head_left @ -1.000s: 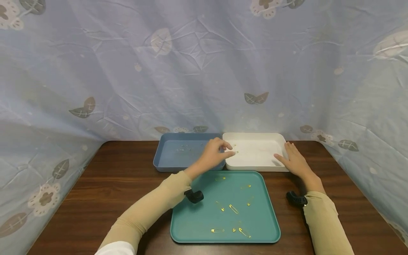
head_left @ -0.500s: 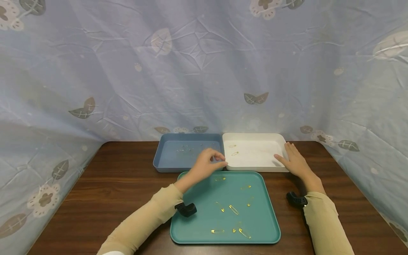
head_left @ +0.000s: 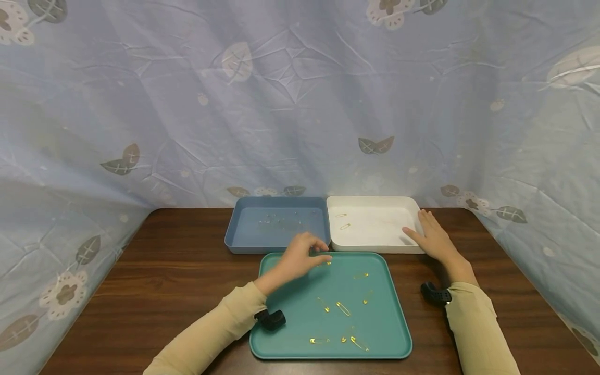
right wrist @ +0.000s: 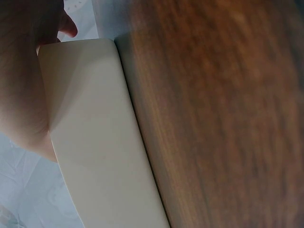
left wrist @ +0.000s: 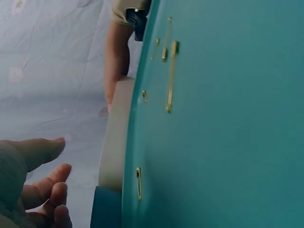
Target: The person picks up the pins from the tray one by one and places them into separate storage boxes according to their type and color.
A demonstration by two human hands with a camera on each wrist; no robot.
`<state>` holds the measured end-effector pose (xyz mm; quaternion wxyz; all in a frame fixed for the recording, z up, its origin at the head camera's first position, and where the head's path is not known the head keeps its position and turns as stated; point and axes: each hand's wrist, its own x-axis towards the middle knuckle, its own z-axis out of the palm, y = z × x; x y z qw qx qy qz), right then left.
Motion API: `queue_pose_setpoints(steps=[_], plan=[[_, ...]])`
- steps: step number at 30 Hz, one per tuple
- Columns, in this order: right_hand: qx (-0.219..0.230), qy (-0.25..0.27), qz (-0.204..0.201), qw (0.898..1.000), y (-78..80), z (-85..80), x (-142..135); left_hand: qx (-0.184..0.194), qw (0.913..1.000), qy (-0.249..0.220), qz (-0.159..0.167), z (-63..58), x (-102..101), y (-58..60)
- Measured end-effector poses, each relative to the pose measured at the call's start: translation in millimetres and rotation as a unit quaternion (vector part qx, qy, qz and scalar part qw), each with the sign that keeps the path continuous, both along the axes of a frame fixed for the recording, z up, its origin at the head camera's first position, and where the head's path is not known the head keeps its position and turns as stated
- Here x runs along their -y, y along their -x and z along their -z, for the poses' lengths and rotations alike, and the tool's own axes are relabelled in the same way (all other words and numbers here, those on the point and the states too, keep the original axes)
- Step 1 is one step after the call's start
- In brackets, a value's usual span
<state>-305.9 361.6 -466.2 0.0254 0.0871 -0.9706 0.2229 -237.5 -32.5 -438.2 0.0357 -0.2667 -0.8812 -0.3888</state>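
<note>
My left hand hovers over the back left of the green tray, thumb and fingers apart and nothing between them. Just beyond its thumb lies a gold safety pin, partly hidden by the hand in the head view. Several more safety pins are scattered over the green tray; the left wrist view shows a large one. My right hand rests with straight fingers on the right rim of the white tray. Two gold safety pins lie at that tray's left end.
A blue tray with several small silvery pins adjoins the white tray on its left. Both stand behind the green tray on a dark wooden table. A patterned cloth hangs behind the table.
My left hand has let go of a safety pin in the white tray, then moved back and left to above the green tray. The right hand has stayed in place.
</note>
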Motion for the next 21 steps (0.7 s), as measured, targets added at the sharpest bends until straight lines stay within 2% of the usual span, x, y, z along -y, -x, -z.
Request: queue_pose_setpoints(steps=[4,12,16,21], plan=[[0.001,-0.003,0.0,1.0,0.2,0.2,0.2,-0.026,0.9983,0.05,-0.01,2.6,-0.2,-4.1],[0.001,-0.001,0.001,1.0,-0.7,0.2,0.3,-0.061,0.9869,0.146,-0.029,8.3,-0.2,-10.7],[-0.002,0.001,0.003,1.0,-0.6,1.1,-0.2,-0.081,0.9785,0.186,-0.037,10.2,0.6,-12.0],[-0.004,0.004,0.002,1.0,-0.2,1.7,-0.9,-0.115,0.9633,0.238,-0.047,10.4,1.4,-13.2]])
